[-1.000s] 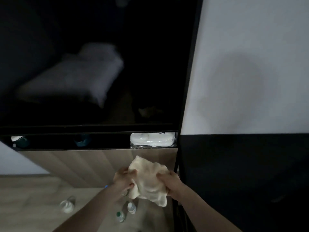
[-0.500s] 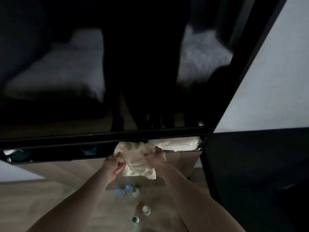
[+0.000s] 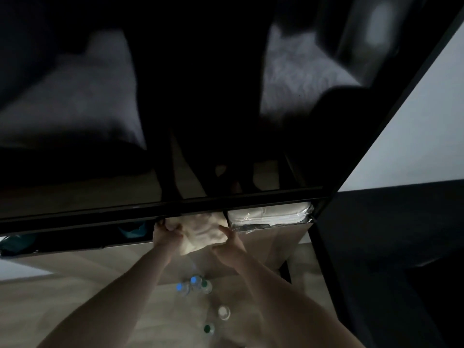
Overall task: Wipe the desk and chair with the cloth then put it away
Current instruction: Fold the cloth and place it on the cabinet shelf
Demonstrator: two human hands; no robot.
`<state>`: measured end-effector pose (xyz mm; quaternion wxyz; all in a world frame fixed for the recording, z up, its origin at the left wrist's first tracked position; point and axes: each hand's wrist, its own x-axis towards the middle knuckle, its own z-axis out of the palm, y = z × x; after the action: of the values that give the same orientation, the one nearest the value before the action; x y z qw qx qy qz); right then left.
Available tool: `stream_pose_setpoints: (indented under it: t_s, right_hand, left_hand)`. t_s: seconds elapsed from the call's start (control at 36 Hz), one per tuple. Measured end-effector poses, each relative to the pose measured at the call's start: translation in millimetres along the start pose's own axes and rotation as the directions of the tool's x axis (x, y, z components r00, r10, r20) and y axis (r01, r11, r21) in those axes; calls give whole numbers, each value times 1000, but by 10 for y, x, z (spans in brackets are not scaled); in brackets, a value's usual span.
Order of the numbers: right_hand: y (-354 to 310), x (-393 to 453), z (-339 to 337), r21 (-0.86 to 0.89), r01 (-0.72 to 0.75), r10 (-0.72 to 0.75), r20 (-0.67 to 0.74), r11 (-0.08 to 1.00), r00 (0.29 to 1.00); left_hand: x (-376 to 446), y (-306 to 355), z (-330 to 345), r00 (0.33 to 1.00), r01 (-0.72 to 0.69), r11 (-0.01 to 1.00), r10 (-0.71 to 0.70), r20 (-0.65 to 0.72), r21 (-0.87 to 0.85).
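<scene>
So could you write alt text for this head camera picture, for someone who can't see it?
Both hands, left hand and right hand, push a crumpled cream cloth into a narrow dark shelf slot beneath a glossy black panel, beside a plastic-wrapped stack of white towels. Below, several small capped bottles stand on a pale wooden surface.

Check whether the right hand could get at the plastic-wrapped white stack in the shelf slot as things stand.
Probably yes: the wrapped stack sits right beside the right hand with its front open and nothing between them. But that hand is gripping the cloth and would have to let go first.
</scene>
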<state>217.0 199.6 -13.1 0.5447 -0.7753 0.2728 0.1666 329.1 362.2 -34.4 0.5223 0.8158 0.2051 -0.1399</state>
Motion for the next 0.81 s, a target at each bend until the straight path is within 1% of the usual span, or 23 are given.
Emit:
stream_pose_setpoints:
  t_s: [0.03, 0.06, 0.11, 0.14, 0.17, 0.19, 0.22, 0.25, 0.31, 0.33, 0.36, 0.42, 0.47, 0.56, 0.61, 0.67, 0.69, 0.75, 0.81]
  right_hand:
    - [-1, -30, -14, -18, 10, -10, -3, 1000, 1000]
    - [11, -41, -19, -36, 16, -16, -3, 999, 1000]
    - [28, -57, -25, -77, 29, -29, 4, 997, 1000]
    - [34, -71, -28, -96, 36, -35, 7, 995, 999]
    - [37, -90, -38, -114, 40, -38, 13, 993, 999]
    - [50, -100, -47, -132, 49, -47, 17, 990, 999]
    - [57, -120, -62, -147, 50, -47, 23, 988, 999]
    - [68, -136, -74, -161, 53, -50, 23, 985, 998]
    - [96, -169, -101, -179, 53, -52, 14, 982, 999]
    - [108, -192, -117, -185, 55, -54, 8, 981, 998]
    - [121, -215, -133, -191, 57, -57, 2, 980, 998]
    - [145, -254, -169, -189, 66, -69, -11, 980, 998]
    - [157, -303, -212, -203, 77, -85, -34, 976, 996]
    - [169, -405, -282, -216, 104, -118, -53, 971, 992]
    - [157, -525, -340, -247, 117, -136, -61, 962, 989]
    - [159, -633, -396, -302, 142, -164, -49, 943, 985]
    - [169, -681, -418, -333, 152, -175, -41, 931, 984]
    - [185, -807, -466, -398, 173, -192, -9, 901, 981]
    - [226, -926, -511, -448, 181, -194, 18, 875, 981]
  left_hand:
    - [-90, 27, 0, 997, -63, 992, 67, -28, 109]
    - [-195, 36, 15, 989, -131, 974, 141, -45, 183]
    - [-356, -36, 29, 954, -277, 911, 300, -28, 306]
    - [-422, -77, 43, 925, -351, 851, 381, 0, 391]
    - [-447, -145, 66, 894, -417, 774, 444, 62, 476]
    - [-448, -228, 86, 855, -484, 660, 497, 149, 575]
    - [-433, -282, 99, 834, -520, 571, 500, 233, 635]
    - [-426, -306, 111, 842, -519, 538, 458, 286, 664]
    - [-375, -325, 146, 870, -490, 542, 355, 342, 683]
    - [-331, -319, 148, 871, -492, 545, 321, 373, 679]
    - [-278, -296, 151, 859, -511, 544, 315, 403, 665]
    - [-153, -243, 134, 838, -545, 512, 300, 457, 664]
    - [-79, -148, 77, 830, -552, 479, 241, 502, 682]
    - [-69, -123, 23, 827, -558, 395, 196, 527, 729]
    - [-214, -135, 26, 848, -529, 340, 188, 495, 777]
    - [-416, -146, 53, 864, -503, 323, 195, 463, 802]
    - [-502, -158, 68, 864, -503, 322, 212, 457, 802]
    - [-650, -172, 92, 848, -528, 286, 226, 479, 800]
    - [-744, -140, 114, 834, -552, 256, 196, 516, 794]
